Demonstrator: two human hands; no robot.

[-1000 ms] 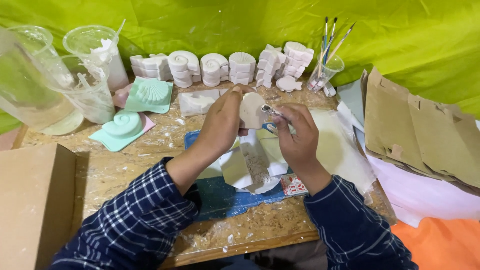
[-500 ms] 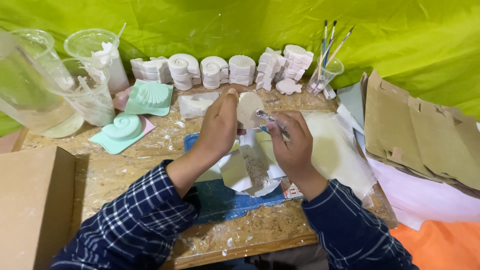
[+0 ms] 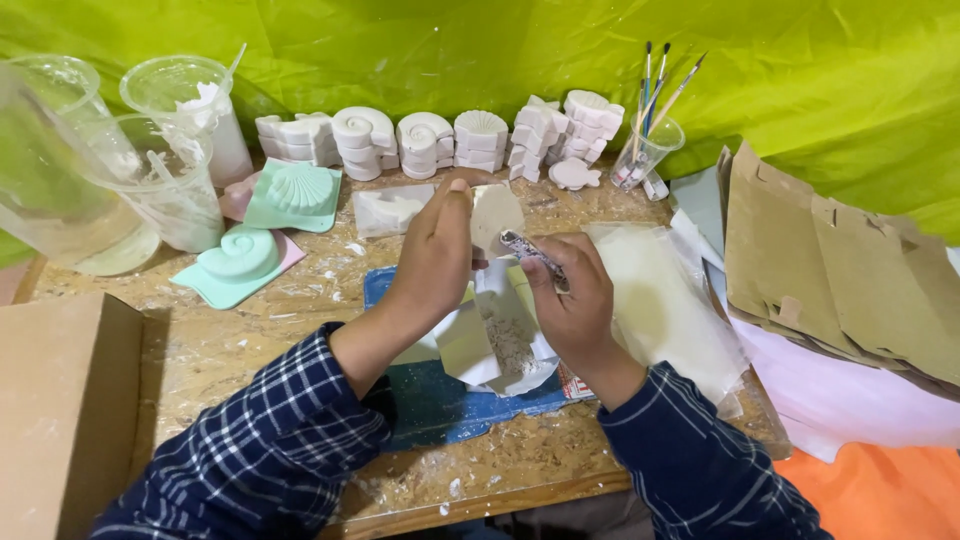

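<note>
My left hand has its grip closed round a pale plaster piece, tilted up so its edge meets the tool. My right hand pinches a thin metal blade vs that edge. Both sit over white paper on a blue mat, prob. to catch dust. Behind the piece: stacked white shell casts. Left of it: mint shell moulds on the counter. Right: brown card sheets.
</note>
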